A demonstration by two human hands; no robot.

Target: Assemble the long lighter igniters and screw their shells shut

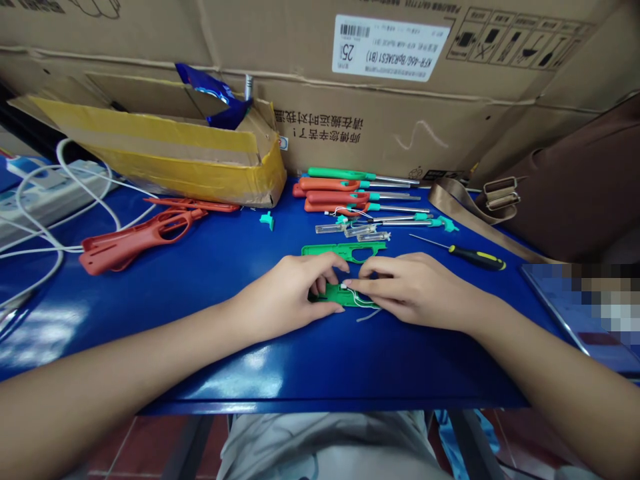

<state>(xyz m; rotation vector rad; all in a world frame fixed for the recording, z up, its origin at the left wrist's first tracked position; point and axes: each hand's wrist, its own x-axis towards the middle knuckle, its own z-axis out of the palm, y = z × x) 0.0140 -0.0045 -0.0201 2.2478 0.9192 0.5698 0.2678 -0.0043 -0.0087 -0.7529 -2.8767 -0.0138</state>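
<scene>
A green lighter-handle half (333, 294) lies on the blue table, its hollow side up. My left hand (300, 287) is closed around its left end, thumb on the near edge and fingers on the far side. Fingers bent together, my right hand (415, 287) is at the other end, a fingertip against a small white igniter part (343, 287) with thin white wires (361, 299). Those wires run along the shell under my right fingers. Just beyond my hands is a second green handle half (327, 251). Several clear fuel tanks (360, 231) lie behind it.
Red and green lighters (335, 198) with metal tubes lie at the back. Red handle shells (125, 243) and white cables (63, 200) are on the left, near a yellow-taped carton (190, 160). A screwdriver (477, 257) and a phone-like slab (565, 313) are right.
</scene>
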